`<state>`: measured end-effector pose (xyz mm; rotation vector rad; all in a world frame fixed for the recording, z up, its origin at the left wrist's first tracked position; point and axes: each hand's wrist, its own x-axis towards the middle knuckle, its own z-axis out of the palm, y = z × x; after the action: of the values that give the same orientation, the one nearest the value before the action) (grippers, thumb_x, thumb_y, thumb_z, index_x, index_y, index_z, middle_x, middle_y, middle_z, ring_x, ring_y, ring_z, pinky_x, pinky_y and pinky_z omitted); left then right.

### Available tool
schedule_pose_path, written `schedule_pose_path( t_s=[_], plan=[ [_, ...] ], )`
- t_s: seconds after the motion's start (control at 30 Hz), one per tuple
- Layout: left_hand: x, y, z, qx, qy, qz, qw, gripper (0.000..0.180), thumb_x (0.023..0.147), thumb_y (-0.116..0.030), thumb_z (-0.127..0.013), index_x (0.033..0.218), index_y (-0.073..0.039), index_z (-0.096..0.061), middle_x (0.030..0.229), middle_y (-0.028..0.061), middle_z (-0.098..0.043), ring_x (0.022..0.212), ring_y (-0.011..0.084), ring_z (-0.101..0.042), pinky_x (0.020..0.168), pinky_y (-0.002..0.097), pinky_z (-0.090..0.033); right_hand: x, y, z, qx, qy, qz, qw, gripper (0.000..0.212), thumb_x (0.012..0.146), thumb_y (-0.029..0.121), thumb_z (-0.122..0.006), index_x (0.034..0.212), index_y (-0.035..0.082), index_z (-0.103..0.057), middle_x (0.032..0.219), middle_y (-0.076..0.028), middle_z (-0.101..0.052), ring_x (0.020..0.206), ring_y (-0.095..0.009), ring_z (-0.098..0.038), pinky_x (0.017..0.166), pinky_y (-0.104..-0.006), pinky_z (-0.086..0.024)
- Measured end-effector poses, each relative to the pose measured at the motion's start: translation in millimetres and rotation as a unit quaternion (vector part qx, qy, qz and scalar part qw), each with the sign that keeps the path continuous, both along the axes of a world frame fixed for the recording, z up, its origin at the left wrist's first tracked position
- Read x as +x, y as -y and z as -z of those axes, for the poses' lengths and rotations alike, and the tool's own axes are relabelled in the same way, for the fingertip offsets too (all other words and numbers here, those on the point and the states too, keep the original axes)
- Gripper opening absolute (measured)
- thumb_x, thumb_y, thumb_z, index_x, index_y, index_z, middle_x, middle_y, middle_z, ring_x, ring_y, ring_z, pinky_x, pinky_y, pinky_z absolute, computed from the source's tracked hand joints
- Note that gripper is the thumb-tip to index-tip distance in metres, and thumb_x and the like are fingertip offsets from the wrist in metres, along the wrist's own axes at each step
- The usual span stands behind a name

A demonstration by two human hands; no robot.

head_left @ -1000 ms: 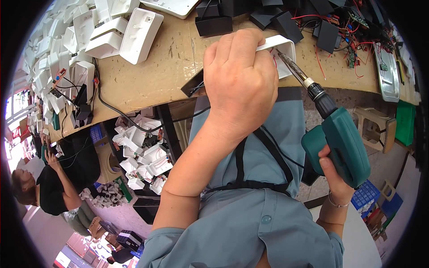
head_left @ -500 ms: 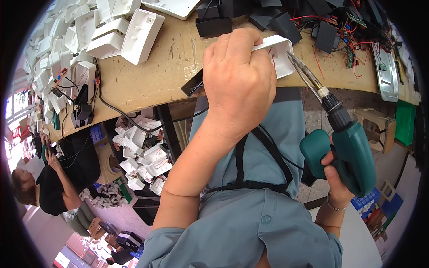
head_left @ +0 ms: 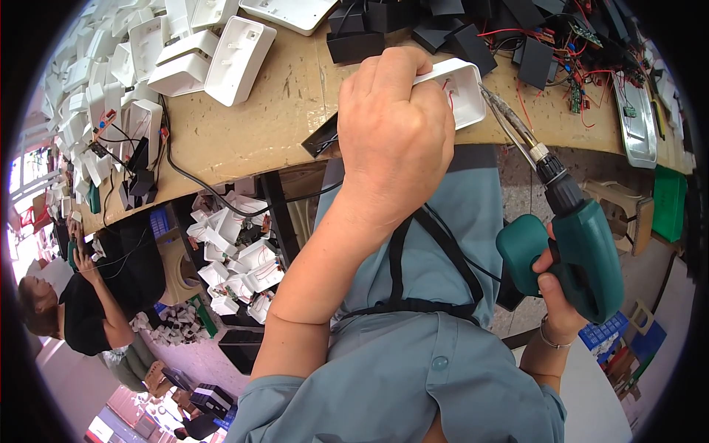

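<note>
1. Far left, a heap of white plastic cases (head_left: pixel 88 88) covers that end of the tabletop (head_left: pixel 221 140).
2. Left of the left wrist, an open black box (head_left: pixel 320 138) lies at the table's front edge.
3. The left forearm (head_left: pixel 310 280) slants up and rightward from the lower edge, elbow bent, sleeve ending above the elbow.
4. The left hand (head_left: pixel 399 136) is at the table's front edge, its back turned up to the camera, knuckles bent and fingers curled over. It grasps the left end of a white case; the fingertips are hidden.
5. That white case (head_left: pixel 467 103) sits at the table's front edge, just right of the left hand, open side up, with red wires inside.
6. A green soldering gun (head_left: pixel 591 258) slants from lower right to upper left, its metal tip (head_left: pixel 509 114) near the case's right rim; whether they touch, I cannot tell.
7. The right hand (head_left: pixel 560 306) is lower, below the tabletop's edge, clasped around the gun, thumb pointing up along its near side; the gun's body hides part of the fingers. The right forearm (head_left: pixel 543 365) rises steeply beneath it.
</note>
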<state>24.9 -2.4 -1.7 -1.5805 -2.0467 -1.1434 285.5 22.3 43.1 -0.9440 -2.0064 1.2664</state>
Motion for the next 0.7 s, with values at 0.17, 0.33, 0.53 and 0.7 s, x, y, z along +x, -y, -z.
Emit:
schedule_pose_path(
  t_s=[0.17,0.33,0.53,0.7],
  plan=[
    [-1,-4,1,0.008,0.009,0.006,1.0,0.005,0.066,-0.002,-0.066,0.069,0.001,-0.064,0.087,0.0095,-0.056,0.074,0.0247,-0.056,0.065,0.0352,-0.045,4,-6,2,0.044,0.026,-0.023,0.998,0.058,0.071,0.01,-0.07,0.121,-0.01,-0.047,0.108,-0.023,-0.06,0.069,-0.015,-0.057,0.066,-0.0275,-0.047],
    [-9,4,-3,0.02,0.018,0.026,0.999,0.009,0.067,-0.002,-0.065,0.072,0.003,-0.061,0.089,0.0132,-0.056,0.075,0.0284,-0.056,0.067,0.0374,-0.046,3,-4,0,0.019,0.011,-0.03,0.999,0.055,0.073,0.009,-0.068,0.121,-0.01,-0.046,0.109,-0.022,-0.059,0.07,-0.015,-0.057,0.067,-0.0271,-0.046],
    [-10,13,-16,0.019,0.126,0.041,0.991,0.006,0.068,-0.001,-0.064,0.069,0.003,-0.059,0.089,0.0139,-0.056,0.077,0.0276,-0.057,0.067,0.0341,-0.048,5,-4,3,0.006,-0.053,-0.002,0.999,0.055,0.076,0.008,-0.065,0.122,-0.009,-0.043,0.113,-0.021,-0.057,0.07,-0.015,-0.055,0.066,-0.0267,-0.046],
    [-53,57,-36,0.184,0.412,0.071,0.89,0.009,0.069,-0.003,-0.066,0.076,0.002,-0.065,0.093,0.0084,-0.059,0.082,0.0172,-0.058,0.071,0.0276,-0.047,7,-10,0,0.032,-0.082,-0.015,0.996,0.056,0.077,0.008,-0.064,0.126,-0.007,-0.04,0.116,-0.021,-0.055,0.069,-0.014,-0.054,0.065,-0.0265,-0.045]
  ],
)
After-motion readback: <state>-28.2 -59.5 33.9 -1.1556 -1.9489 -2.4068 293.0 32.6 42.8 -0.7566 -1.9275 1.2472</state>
